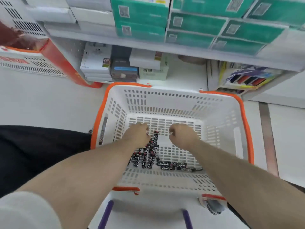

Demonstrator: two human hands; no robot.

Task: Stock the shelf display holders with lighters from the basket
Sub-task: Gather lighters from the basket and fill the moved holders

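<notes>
basket: a white basket (219, 116) with an orange rim sits on the floor in front of the shelves.
lighters: a pile of black and white lighters (149, 156) lies on the basket bottom, near the close side.
left hand: the left hand (137, 133) is down in the basket, fingers curled, right at the top of the pile; i cannot tell if it grips a lighter.
right hand: the right hand (182, 135) is curled in a fist just beside the pile, with nothing seen in it.
shelf: green boxes (194, 23) are stacked up high, small boxes (123, 63) lower down.
</notes>
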